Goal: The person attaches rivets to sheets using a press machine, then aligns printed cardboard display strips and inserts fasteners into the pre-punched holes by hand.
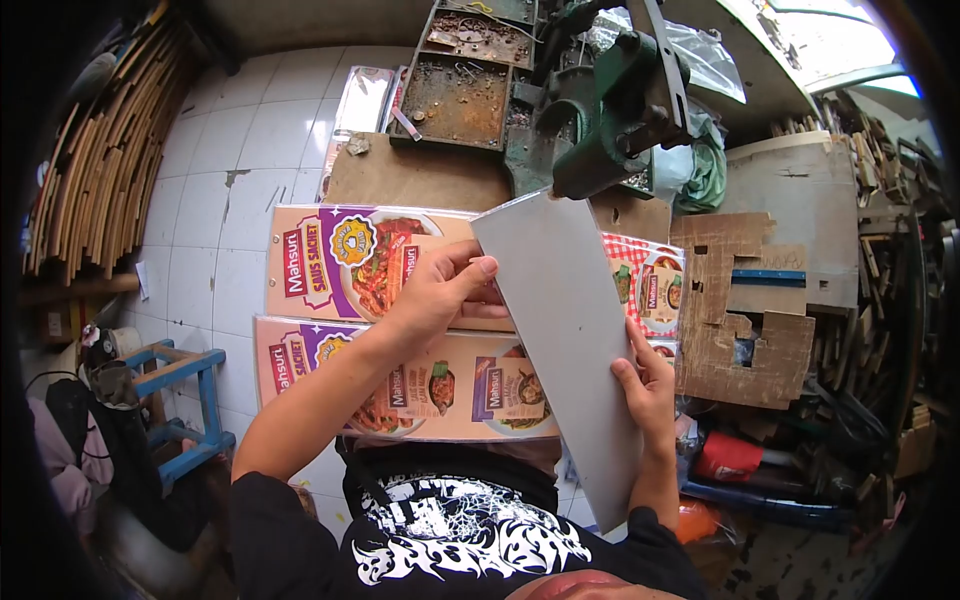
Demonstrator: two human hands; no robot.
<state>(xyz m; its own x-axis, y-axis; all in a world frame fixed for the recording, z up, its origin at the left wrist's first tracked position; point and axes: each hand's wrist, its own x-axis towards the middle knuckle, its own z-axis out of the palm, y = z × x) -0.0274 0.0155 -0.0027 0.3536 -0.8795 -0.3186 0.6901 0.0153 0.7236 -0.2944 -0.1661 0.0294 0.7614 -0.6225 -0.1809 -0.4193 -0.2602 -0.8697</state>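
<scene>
A long, plain grey panel (560, 300) slants across the front of me, its far end beneath the head of a green press (600, 150). My right hand (648, 385) grips the panel's right edge, thumb on the upper face and fingers partly hidden. At the left edge is my left hand (440, 290), its thumb tip at the rim and its fingertips passing beneath the panel. Under both hands lie printed Mahsuri sauce display boards, an upper board (310, 285) and a nearer board (455, 425). The grey panel covers part of them.
Rusty metal trays (460, 100) holding small parts sit left of the press. Brown board (420, 175) lies below them. A blue stool frame (195, 400) stands at left, near stacked wooden strips (110, 150). Cut-out brown hardboard (745, 320) is at right, beside scrap pieces.
</scene>
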